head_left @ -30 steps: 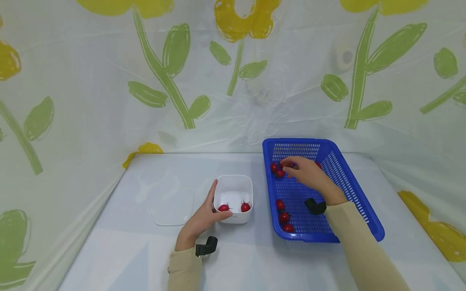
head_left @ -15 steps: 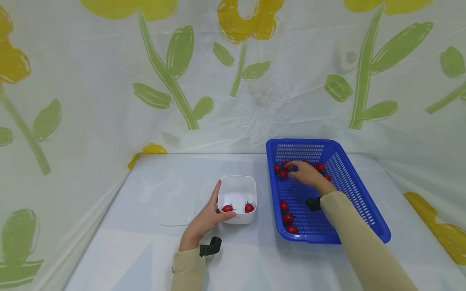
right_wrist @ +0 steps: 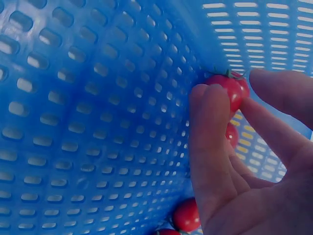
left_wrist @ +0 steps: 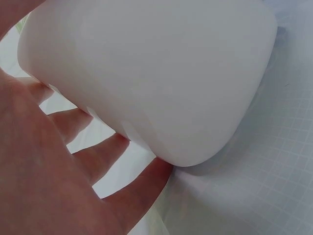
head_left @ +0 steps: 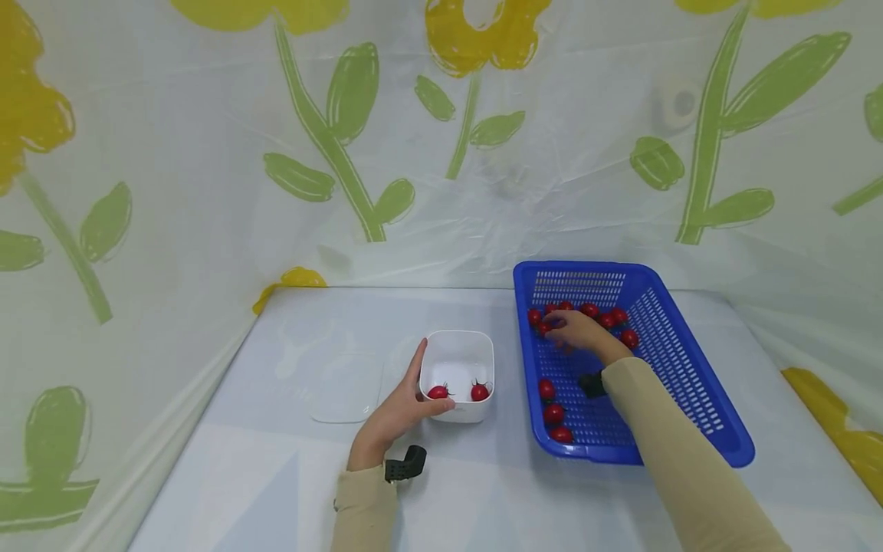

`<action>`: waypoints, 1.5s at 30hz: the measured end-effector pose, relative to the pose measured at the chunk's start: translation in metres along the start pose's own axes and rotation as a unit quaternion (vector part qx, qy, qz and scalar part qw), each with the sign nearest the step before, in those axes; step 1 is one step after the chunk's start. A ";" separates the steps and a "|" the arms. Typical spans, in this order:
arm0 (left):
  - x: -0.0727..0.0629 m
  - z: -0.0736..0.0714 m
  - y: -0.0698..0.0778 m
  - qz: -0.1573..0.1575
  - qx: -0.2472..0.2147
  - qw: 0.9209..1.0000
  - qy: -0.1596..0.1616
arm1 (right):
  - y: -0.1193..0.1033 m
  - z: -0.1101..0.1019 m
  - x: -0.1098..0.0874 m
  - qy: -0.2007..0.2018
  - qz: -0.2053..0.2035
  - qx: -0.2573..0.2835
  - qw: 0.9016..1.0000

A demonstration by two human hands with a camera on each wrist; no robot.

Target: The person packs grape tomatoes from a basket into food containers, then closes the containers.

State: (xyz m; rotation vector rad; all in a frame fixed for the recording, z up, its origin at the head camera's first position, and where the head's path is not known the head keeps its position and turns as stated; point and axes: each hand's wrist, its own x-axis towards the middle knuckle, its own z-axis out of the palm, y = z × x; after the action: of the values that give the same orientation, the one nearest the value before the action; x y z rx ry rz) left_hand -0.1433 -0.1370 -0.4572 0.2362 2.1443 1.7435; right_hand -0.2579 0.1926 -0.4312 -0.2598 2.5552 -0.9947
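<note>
My left hand (head_left: 395, 418) holds a square white container (head_left: 457, 415), its thumb at the front rim and its fingers along the left side. Inside the container lie two cherry tomatoes (head_left: 479, 392) with green stems. My right hand (head_left: 579, 331) is inside the blue plastic basket (head_left: 593, 454), at its back left corner. In the right wrist view, a cherry tomato (right_wrist: 230, 90) is between its fingertips, which are right against the fruit. The left wrist view shows the container's outer wall (left_wrist: 161, 78) with fingertips on its lower edge.
A clear lid (head_left: 345, 392) lies on the white table, left of the container. More cherry tomatoes (head_left: 554, 414) sit along the basket's left side, and several others (head_left: 619, 316) are at its back. A flower-printed curtain (head_left: 510, 222) hangs behind the table.
The head view has turned slightly left. My right hand has settled lower among the back left tomatoes, showing more tomatoes behind it. My left hand keeps its hold on the container.
</note>
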 end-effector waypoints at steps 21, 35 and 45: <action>-0.008 0.003 0.014 -0.008 0.008 1.000 -0.003 | -0.006 0.007 -0.002 -0.034 0.019 -0.087 0.995; -0.006 0.000 0.013 0.001 0.002 1.000 -0.006 | -0.028 -0.015 -0.023 0.002 -0.022 -0.113 0.993; -0.005 0.003 0.013 -0.006 -0.003 1.000 -0.004 | -0.051 -0.029 -0.057 0.049 -0.066 -0.087 0.993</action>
State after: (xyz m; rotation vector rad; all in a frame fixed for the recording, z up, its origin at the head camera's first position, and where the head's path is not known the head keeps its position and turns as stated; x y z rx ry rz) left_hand -0.1391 -0.1329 -0.4443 0.2297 2.1302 1.7388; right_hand -0.2165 0.1904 -0.3610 -0.4438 2.7483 -0.8505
